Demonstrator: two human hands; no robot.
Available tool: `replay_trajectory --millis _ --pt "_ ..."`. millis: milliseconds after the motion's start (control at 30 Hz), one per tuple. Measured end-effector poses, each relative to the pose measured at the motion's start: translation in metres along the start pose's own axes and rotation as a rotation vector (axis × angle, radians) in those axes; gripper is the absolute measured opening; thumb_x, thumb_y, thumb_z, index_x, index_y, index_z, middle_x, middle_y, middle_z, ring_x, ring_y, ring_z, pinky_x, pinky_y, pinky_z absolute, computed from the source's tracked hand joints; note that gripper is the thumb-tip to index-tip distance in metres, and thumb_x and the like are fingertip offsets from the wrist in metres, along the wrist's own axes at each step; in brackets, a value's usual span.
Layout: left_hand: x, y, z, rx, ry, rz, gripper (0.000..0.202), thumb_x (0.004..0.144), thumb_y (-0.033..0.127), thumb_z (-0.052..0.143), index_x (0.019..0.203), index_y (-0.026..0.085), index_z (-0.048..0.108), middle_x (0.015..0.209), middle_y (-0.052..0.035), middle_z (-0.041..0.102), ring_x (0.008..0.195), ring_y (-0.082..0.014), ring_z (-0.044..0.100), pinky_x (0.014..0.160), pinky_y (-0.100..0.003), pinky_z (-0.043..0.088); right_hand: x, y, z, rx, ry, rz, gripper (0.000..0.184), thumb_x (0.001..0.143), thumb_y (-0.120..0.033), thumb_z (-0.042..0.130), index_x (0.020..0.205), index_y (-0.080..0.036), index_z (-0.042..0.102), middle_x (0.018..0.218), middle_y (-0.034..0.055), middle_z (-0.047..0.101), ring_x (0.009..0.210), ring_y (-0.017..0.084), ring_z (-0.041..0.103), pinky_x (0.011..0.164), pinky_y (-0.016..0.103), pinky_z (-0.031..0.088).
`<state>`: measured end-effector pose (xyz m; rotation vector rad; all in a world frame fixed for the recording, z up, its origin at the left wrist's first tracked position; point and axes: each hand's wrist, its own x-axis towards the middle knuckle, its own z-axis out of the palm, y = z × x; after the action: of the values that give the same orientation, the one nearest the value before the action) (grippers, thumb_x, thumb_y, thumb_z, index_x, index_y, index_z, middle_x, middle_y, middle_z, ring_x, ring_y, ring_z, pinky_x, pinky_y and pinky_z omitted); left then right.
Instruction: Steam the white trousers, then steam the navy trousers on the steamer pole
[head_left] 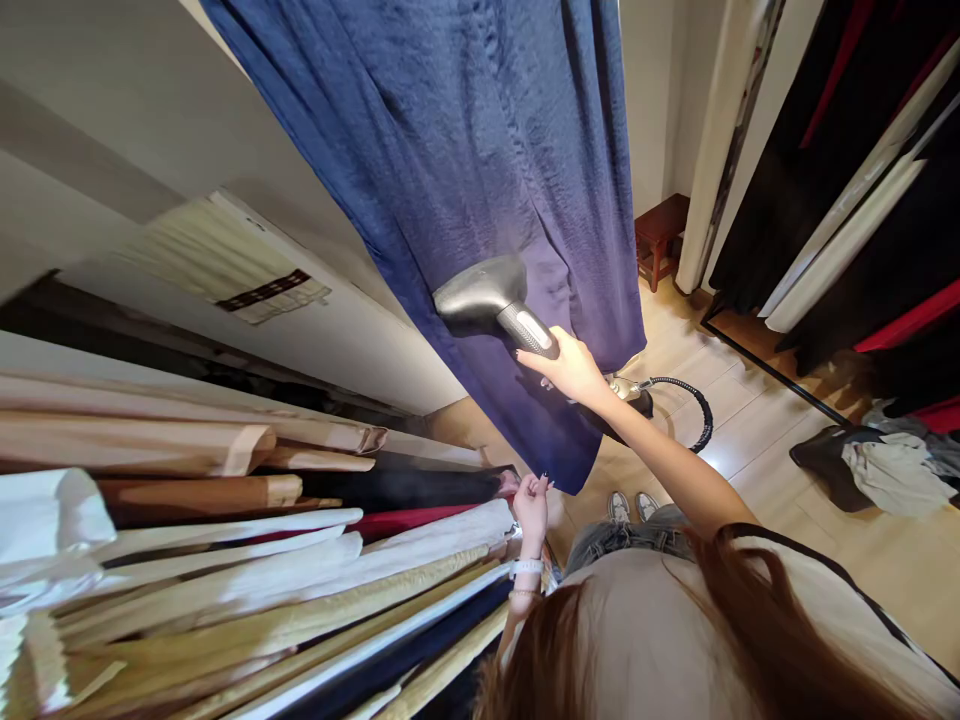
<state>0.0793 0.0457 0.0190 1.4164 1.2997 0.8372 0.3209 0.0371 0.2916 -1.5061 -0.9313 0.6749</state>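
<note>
Right hand (570, 368) holding garment steamer head (480, 295) against lower part of crinkled navy garment (450, 170), fingers clenching ribbed grip. Left hand (532, 508) reaching below steamer head near hem, fingers curling closed, anything held unclear. Coiled black hose (694, 405) lying right of garment; packed clothes rack (225, 530) standing left.

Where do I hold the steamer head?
Grip the dark ribbed handle of the garment steamer head, coming from underneath on the side away from the blue cloth. The handle is narrow and sticks out behind the wide metal end, which sits at the cloth. The person's right hand holds it that way.
</note>
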Motion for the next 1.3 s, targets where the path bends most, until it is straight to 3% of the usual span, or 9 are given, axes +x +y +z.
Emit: replay_trajectory --millis 333,600,767,1033,1167,1300 --pt "-0.008 0.001 0.001 0.009 0.022 -0.039 0.044 0.074 0.055 0.074 0.067 0.020 0.047 0.060 0.0034 0.048 0.063 -0.0128 0.054 0.068 -0.025 0.050 -0.015 0.047 0.023 -0.019 -0.081 0.111 0.040 0.080 -0.057 0.073 0.093 -0.025 0.054 0.075 -0.0038 0.067 0.062 0.015 0.065 0.060 0.024 0.047" --pt "-0.006 0.006 -0.006 -0.024 0.066 -0.060 0.052 0.071 0.060 0.074 0.066 0.021 0.039 0.058 0.0064 0.040 0.059 -0.0098 0.045 0.065 -0.023 0.046 -0.027 0.085 0.040 -0.019 -0.087 0.172 0.036 0.079 -0.055 0.073 0.089 -0.025 0.056 0.073 -0.0045 0.065 0.070 0.015 0.064 0.062 0.023 0.045" --pt "-0.001 0.005 -0.010 -0.043 0.081 -0.078 0.048 0.070 0.059 0.076 0.070 0.019 0.049 0.060 0.0044 0.050 0.057 -0.0095 0.048 0.062 -0.022 0.043 -0.031 0.114 0.052 -0.006 -0.125 0.168 0.034 0.080 -0.054 0.072 0.090 -0.026 0.055 0.074 -0.0032 0.067 0.072 0.018 0.067 0.064 0.025 0.047" --pt "0.011 -0.002 -0.008 -0.120 0.173 -0.115 0.044 0.068 0.051 0.082 0.069 0.018 0.053 0.061 0.0019 0.057 0.058 -0.0098 0.051 0.058 -0.020 0.041 -0.025 0.154 0.070 -0.197 -0.200 0.158 0.033 0.084 -0.051 0.070 0.098 -0.024 0.058 0.087 0.0011 0.072 0.083 0.021 0.069 0.074 0.028 0.047" --pt "0.027 -0.001 -0.022 -0.210 0.255 -0.129 0.042 0.064 0.047 0.084 0.075 0.016 0.058 0.068 0.0014 0.061 0.065 -0.0101 0.057 0.067 -0.022 0.048 -0.034 0.170 0.072 -0.267 -0.265 0.207 0.033 0.082 -0.049 0.072 0.098 -0.023 0.059 0.089 0.0042 0.073 0.087 0.023 0.070 0.073 0.028 0.047" --pt "0.051 0.002 -0.044 -0.277 0.352 -0.127 0.043 0.061 0.046 0.084 0.075 0.015 0.058 0.067 0.0018 0.059 0.068 -0.0102 0.058 0.076 -0.026 0.052 -0.058 0.177 0.054 -0.190 -0.225 0.189 0.034 0.080 -0.048 0.071 0.101 -0.023 0.061 0.087 0.0024 0.073 0.082 0.021 0.068 0.072 0.028 0.047"
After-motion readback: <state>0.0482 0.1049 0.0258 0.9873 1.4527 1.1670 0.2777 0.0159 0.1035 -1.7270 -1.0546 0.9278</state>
